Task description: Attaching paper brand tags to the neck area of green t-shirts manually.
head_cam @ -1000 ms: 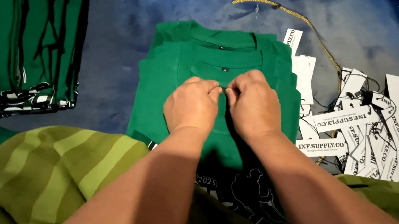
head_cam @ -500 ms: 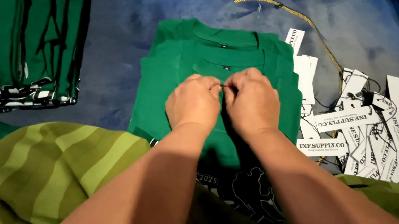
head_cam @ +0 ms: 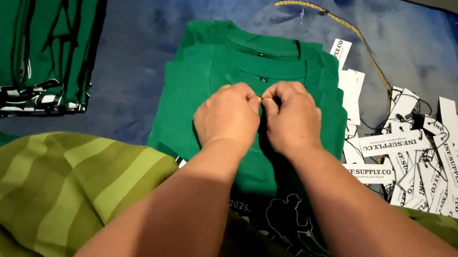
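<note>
Nearest, a striped green cloth (head_cam: 52, 193) lies across the lap, and both forearms reach out over it to the stack of folded green shirts (head_cam: 197, 100) lying on the blue blanket (head_cam: 136, 26). The left hand (head_cam: 229, 116) and right hand (head_cam: 293, 119) meet at the neckline of the top shirt, knuckles up and fingertips curled together, pinching at something small just below the collar; what sits between the fingertips is hidden, so whether it is a thread, a loop or only a fold of cloth cannot be told. By the look of it this is fine work at the collar, and any further move there would call for a steady pinch and small finger motion rather than reach. To the right, just beside the shirts, lies a heap of white paper tags (head_cam: 416, 155) with black strings, within easy reach. To the left, well apart, sits another pile of green printed shirts (head_cam: 22, 28). Farther off a braided yellow cord (head_cam: 339, 24) trails across the blanket, whose fringed edge meets bare floor at far right.
</note>
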